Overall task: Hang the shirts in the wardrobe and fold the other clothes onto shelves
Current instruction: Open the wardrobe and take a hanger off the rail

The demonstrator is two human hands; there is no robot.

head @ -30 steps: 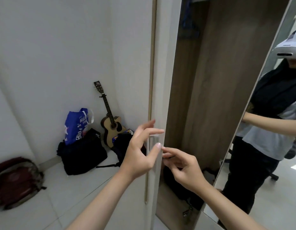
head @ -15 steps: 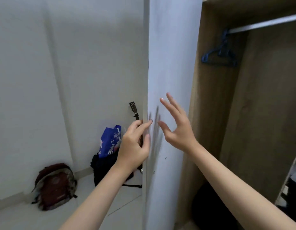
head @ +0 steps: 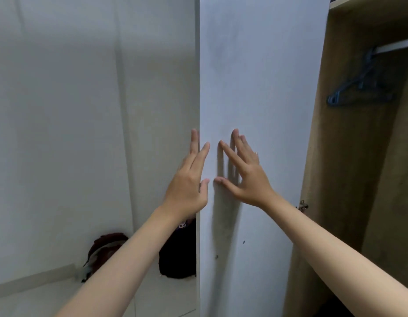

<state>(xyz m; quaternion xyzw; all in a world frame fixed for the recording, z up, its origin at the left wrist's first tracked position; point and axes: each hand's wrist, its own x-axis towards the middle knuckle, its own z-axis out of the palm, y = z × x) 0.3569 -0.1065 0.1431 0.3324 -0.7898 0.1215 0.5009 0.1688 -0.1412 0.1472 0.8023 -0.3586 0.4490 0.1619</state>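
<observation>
Centrally, a white wardrobe door is standing open, seen nearly edge-on, and it is running from the top of the frame to the bottom. The left hand is lying flat against the door's leading edge just left of centre, released, its fingers straight and pointing upward, with the thumb reaching onto the door's inner face. The right hand is resting just beside it on that inner face, likewise released, with fingers spread and straight and the thumb pointing left toward the left thumb; the two thumbs are nearly meeting, and whether they are touching cannot be told. Both bare forearms are entering from the lower edge of the frame.

At the right of the frame the wardrobe is showing its wood-grain interior. In the upper right a pale rail is crossing the interior, and a blue hanger is hanging from it, bare of clothing. A small metal hinge is sitting where the door is meeting the wardrobe wall, at mid-right.

At the lower left, on the pale floor against the white wall, a dark red backpack is lying partly hidden behind the left forearm. A black bag is lying just right of it, touching the door's edge in the picture.
</observation>
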